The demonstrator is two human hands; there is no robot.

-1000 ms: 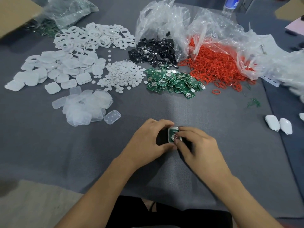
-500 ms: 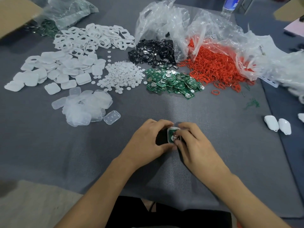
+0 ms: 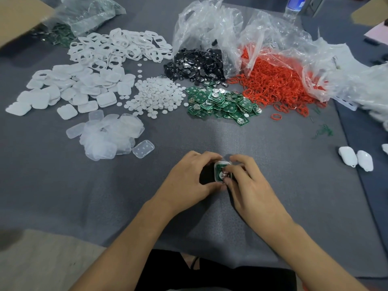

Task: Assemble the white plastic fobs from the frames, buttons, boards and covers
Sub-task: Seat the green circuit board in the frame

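Way left of the green board pile (image 3: 222, 103): white covers (image 3: 63, 91) in a heap, open frames (image 3: 117, 49) behind, clear dimpled covers (image 3: 109, 135) nearer the camera. Just left of the board pile, white button discs (image 3: 155, 95).

Nearer than the board pile, dead centre: half-built fob (image 3: 219, 172), green board facing up in the shell. Can't tell whether touching the mat or held just above. Left hand (image 3: 189, 179) gripping its left edge, fingers curled round, thumb at the near corner. Right hand (image 3: 252, 185) pinching in from the right, thumb and forefinger tips on the board face.

Looks feather-light, stiff thin plastic, probably slick enough to squirt out of a pinch. Best gripped by the rim, off the metal dome. Guessing even pressure, no twisting, for the snap fit.

Right of the board pile: red rings (image 3: 277, 80) spilling out of a clear bag (image 3: 273, 32). Further right and nearer, two finished white fobs (image 3: 354, 157).

Grey mat (image 3: 294, 206) under everything, textured, looks grippy enough to stop tiny bits rolling.
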